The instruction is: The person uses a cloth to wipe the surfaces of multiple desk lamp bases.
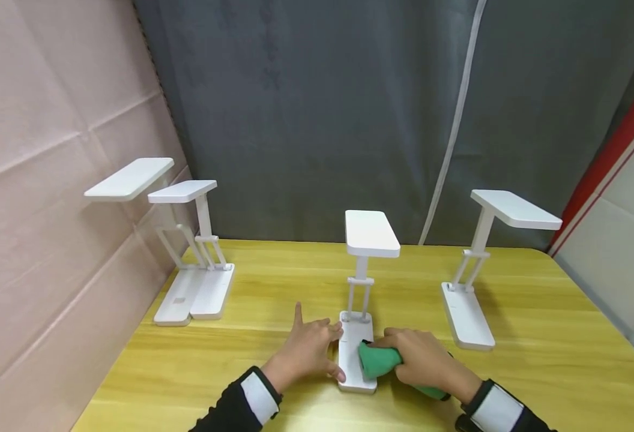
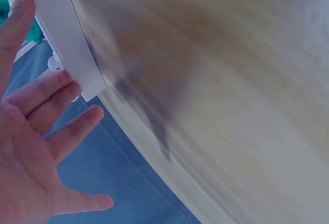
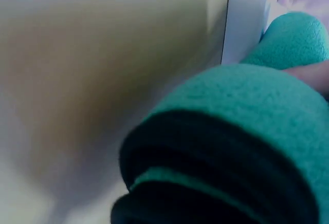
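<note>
A white folding desk lamp (image 1: 372, 231) stands upright before me, its flat head raised over a narrow base (image 1: 351, 367). My left hand (image 1: 308, 348) touches the base's left side with thumb and fingertips, the fingers (image 2: 51, 93) spread and fairly straight in the left wrist view. In my right hand (image 1: 424, 360) is a bunched green cloth (image 1: 377, 361) with a dark edging, which I grip from above. One end of the cloth lies over the base's right edge; the rest hangs below my palm. The cloth (image 3: 241, 95) fills much of the right wrist view.
Two similar white lamps (image 1: 209, 294) stand side by side at the back left, their bases touching. Another lamp (image 1: 468, 318) stands to the right. All are on a wood-grain table (image 1: 274, 273). A grey curtain (image 1: 306, 120) hangs behind and a pale pink cloth wall (image 1: 52, 240) borders the left.
</note>
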`<act>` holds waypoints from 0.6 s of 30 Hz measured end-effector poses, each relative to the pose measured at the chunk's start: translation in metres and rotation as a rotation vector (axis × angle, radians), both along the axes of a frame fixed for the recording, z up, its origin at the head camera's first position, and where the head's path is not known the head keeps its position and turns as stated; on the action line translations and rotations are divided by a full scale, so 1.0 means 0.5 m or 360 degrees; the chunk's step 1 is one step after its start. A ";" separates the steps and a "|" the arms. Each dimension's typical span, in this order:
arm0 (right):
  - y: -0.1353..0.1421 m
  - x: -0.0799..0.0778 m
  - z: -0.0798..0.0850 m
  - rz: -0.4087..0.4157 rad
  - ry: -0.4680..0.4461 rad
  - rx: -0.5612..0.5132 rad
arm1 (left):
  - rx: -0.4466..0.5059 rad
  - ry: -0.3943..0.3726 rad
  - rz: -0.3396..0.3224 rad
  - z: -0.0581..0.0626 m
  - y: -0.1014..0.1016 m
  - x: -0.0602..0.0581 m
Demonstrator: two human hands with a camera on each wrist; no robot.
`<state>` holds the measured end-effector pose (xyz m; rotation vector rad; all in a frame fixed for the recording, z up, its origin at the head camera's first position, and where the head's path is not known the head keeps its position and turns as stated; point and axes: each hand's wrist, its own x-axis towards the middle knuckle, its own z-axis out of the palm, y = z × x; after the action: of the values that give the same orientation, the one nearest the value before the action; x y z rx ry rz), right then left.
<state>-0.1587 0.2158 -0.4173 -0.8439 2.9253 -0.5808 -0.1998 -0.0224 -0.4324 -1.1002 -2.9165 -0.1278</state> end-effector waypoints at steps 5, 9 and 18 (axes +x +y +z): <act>0.007 0.041 0.008 0.0165 -0.0138 -0.0124 | 0.0004 0.0018 0.0005 0.008 -0.002 -0.002; 0.002 0.054 0.019 0.0280 -0.0214 -0.0147 | -0.0001 0.0020 0.0012 0.009 -0.004 -0.005; -0.058 -0.019 0.022 -0.0072 0.0422 0.0029 | 0.0069 -0.0062 0.0019 -0.004 -0.002 0.001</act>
<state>-0.1683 0.1869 -0.4061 -0.9210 3.1889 -0.4774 -0.1991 -0.0236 -0.4344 -1.0859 -2.9387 -0.2140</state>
